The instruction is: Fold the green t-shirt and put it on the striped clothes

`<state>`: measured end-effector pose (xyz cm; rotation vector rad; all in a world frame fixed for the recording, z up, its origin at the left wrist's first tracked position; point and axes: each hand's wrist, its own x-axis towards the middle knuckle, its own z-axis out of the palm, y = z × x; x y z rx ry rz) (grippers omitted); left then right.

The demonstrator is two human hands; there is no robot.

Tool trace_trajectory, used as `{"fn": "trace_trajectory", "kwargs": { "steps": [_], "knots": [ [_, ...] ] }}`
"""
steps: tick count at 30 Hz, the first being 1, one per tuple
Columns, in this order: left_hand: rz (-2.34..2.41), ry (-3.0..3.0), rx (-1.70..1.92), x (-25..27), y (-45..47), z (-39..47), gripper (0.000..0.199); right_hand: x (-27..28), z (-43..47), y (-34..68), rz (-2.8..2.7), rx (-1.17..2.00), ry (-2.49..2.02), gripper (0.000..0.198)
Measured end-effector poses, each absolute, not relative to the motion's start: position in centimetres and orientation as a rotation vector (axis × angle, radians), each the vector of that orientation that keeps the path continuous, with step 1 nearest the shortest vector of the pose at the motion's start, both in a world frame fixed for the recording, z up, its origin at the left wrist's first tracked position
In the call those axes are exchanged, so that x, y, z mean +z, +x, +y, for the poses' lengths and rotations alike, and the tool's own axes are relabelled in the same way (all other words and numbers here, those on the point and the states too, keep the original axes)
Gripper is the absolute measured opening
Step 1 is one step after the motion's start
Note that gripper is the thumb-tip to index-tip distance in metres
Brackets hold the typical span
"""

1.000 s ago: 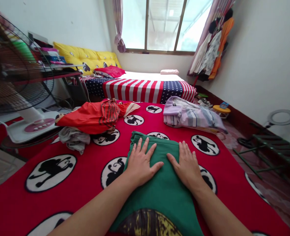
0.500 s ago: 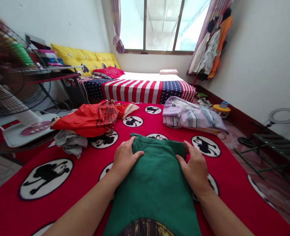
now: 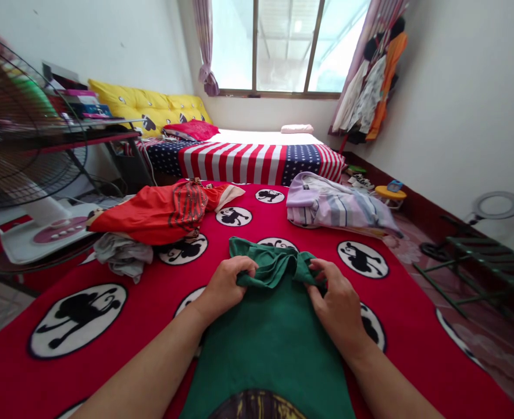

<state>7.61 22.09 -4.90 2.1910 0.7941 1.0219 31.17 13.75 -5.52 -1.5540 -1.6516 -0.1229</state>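
Observation:
A green garment point(image 3: 274, 331), perhaps a shirt, with a dark and yellow print at its near end, lies in front of me on a red cover point(image 3: 147, 326) with monkey ovals. My left hand point(image 3: 226, 288) pinches the left part of its far edge, which is gathered up in loose folds. At the right part of that edge, my right hand point(image 3: 338, 302) grips the cloth between thumb and fingers. The fabric bunches between both hands. How many layers each hand holds is hidden.
Red-orange clothing point(image 3: 161, 212) lies at the left over a grey crumpled cloth point(image 3: 124, 253). Folded lilac and striped clothing point(image 3: 335, 203) sits at the far right. A fan point(image 3: 25, 145) stands on the left, a green folding stool point(image 3: 492, 262) on the right.
Both hands have closed on the garment's far edge and moved slightly toward each other. The edge, flat before, is now lifted and folded back toward me in creases.

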Motion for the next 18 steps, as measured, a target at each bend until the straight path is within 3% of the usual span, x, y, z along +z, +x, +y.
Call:
{"fn": "trace_trajectory", "kwargs": {
  "steps": [5,9,14,18],
  "knots": [
    [0.738,2.243,0.997,-4.3,7.6,21.7,0.024,-4.9,13.0,30.6,-1.751,0.15,-1.278,0.02],
    [0.943,2.286,0.961,-4.6,7.8,22.1,0.059,-5.0,13.1,30.3,-1.597,0.354,-1.241,0.017],
    [1.041,2.266,0.969,-5.3,8.3,23.1,0.044,-6.0,14.7,31.7,-1.226,0.501,-1.349,0.013],
    [1.124,2.305,0.913,-5.2,8.5,23.4,0.064,-5.6,14.6,31.9,-1.507,0.431,-1.318,0.011]
  ]
}}
